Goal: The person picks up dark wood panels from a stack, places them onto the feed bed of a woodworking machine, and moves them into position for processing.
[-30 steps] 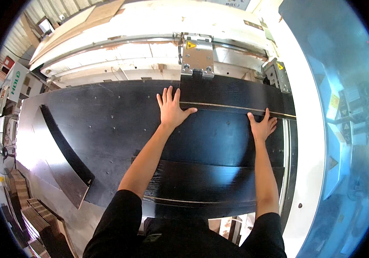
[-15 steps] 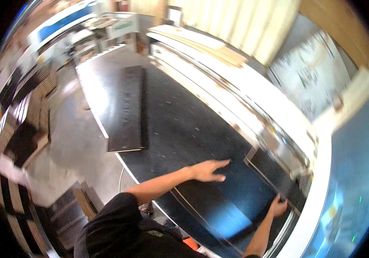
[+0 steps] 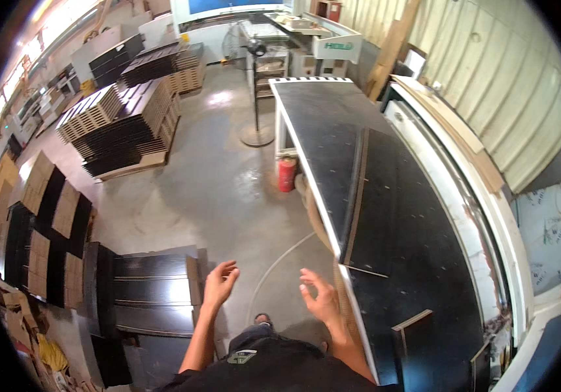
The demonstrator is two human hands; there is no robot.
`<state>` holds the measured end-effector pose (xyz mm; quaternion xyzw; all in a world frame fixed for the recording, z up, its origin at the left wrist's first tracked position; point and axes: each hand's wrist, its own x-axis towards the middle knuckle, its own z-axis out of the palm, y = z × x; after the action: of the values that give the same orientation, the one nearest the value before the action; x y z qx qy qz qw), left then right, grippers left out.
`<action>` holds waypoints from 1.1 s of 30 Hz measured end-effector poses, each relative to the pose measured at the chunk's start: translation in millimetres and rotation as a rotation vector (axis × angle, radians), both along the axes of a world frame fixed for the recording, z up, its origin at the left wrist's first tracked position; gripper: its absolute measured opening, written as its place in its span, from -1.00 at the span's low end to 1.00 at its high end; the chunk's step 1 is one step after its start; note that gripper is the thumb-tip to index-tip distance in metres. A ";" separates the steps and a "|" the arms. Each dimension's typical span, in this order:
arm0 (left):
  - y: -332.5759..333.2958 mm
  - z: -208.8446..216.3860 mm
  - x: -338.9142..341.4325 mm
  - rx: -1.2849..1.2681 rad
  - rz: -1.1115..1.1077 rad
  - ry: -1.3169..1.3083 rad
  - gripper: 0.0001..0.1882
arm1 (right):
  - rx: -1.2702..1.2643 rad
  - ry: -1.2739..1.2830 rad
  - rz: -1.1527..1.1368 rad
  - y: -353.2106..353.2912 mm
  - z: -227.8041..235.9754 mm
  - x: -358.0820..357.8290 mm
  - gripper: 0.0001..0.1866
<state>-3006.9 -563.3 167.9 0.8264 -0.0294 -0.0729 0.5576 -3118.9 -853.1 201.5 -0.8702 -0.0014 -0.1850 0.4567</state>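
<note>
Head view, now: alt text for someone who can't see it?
Person's bare left hand and right hand, both empty and apart, over a grey floor between stacked dark panels on the left and a long black worktable on the right. Dark boards lie on it.

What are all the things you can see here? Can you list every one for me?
Black table: one, black with a white edge, right side
Loose boards: at least three, dark with light brown edges, on the black table
Near board stack: one, mostly black, floor at lower left
Big board stacks: at least three, black and light brown, left and upper left
Fire extinguisher: one, red, beside the black table
Standing fan: one, black, top middle
Wall: one, cream, upper right
Floor: one, grey, middle
Shirt: one, black, bottom
Left hand: one, bare, empty, above the floor
Right hand: one, bare, empty, near the black table's edge
</note>
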 end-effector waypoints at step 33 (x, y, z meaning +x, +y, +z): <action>292.2 -339.9 484.2 -0.030 0.195 0.941 -0.64 | 0.359 0.648 0.302 172.3 -275.5 920.5 -0.64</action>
<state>-2522.7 -271.1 -172.0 0.6944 0.3027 -0.3857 0.5267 -2198.4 -680.8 -74.0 -0.7797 0.0472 0.1710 0.6005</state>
